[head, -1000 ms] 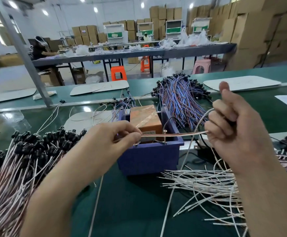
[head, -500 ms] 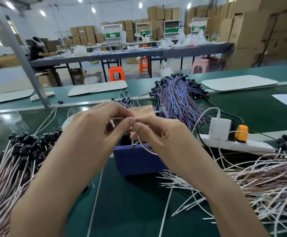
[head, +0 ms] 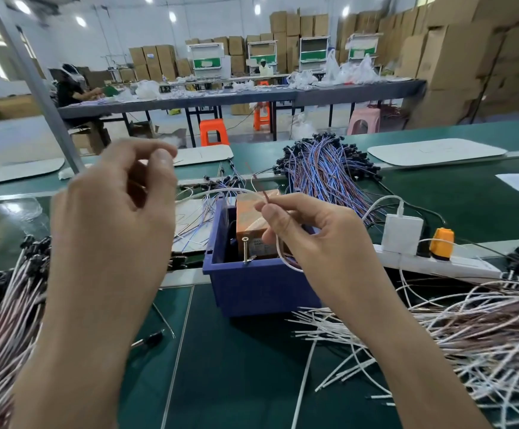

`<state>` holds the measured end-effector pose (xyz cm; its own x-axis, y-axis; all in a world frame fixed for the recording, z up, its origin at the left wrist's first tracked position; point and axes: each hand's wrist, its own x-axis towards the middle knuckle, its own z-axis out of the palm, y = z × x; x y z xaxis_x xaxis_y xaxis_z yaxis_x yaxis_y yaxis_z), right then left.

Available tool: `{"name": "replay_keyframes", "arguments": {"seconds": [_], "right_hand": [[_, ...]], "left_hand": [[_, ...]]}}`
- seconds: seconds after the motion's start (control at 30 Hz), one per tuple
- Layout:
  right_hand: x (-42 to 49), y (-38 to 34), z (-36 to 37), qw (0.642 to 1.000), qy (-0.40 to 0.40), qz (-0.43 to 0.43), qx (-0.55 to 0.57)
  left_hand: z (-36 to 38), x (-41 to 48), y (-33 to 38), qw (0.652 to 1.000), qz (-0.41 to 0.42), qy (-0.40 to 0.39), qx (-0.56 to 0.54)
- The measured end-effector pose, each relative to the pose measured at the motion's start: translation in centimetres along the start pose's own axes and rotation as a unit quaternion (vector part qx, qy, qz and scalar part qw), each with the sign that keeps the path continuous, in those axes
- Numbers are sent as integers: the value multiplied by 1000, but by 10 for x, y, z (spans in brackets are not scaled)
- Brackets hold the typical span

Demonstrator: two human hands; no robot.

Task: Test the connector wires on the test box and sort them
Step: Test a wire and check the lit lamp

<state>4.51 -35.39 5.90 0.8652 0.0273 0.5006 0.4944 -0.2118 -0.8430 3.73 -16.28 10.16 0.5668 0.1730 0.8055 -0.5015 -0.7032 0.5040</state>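
Note:
My right hand (head: pixel 310 239) pinches a thin connector wire (head: pixel 281 258) between thumb and forefinger above the test box. Its brown end sticks up past the fingertips, and a white loop hangs below the hand. My left hand (head: pixel 112 218) is raised to the left of the box with its fingers curled. A white stretch of the same wire runs out from behind it toward my right hand. The test box is a blue bin (head: pixel 252 289) holding an orange block (head: pixel 248 218), with an upright screw (head: pixel 245 249) at its front edge.
A heap of wires with black connectors (head: pixel 7 298) lies at the left. Loose white and brown wires (head: pixel 474 335) lie at the right. A blue-red bundle (head: pixel 323 174) lies behind the box. A power strip (head: pixel 456 264) with a white charger (head: pixel 402 233) sits to the right. A slanted metal post (head: pixel 35 82) stands far left.
My hands, which met over the box half a second ago, have parted. The left hand rose up and to the left. The right hand stayed over the box, still pinching the wire.

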Motion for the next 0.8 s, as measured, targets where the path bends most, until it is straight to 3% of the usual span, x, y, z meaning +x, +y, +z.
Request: {"name": "replay_keyframes", "arguments": {"seconds": [0.13,0.3,0.37,0.5,0.63,0.8], "right_hand": [[1,0,1,1000,26,-11,-8],[-1,-2,-1,998,52,-29,1],[-2,-3,1,999,33,-34,1],[-5,-3,6,998,-26,-40,-44],[-8,-3,11,991,-74,-44,-98],[-10,-6,14,980,-125,-51,-147]], "left_hand": [[-7,11,0,995,-48,60,-66],[-5,5,5,985,-105,-79,-108],[0,1,2,976,-144,-97,-132],[7,4,-8,956,-210,-48,-197],[4,11,-20,908,-275,5,-316],[-3,17,-32,867,-319,30,-381]]}}
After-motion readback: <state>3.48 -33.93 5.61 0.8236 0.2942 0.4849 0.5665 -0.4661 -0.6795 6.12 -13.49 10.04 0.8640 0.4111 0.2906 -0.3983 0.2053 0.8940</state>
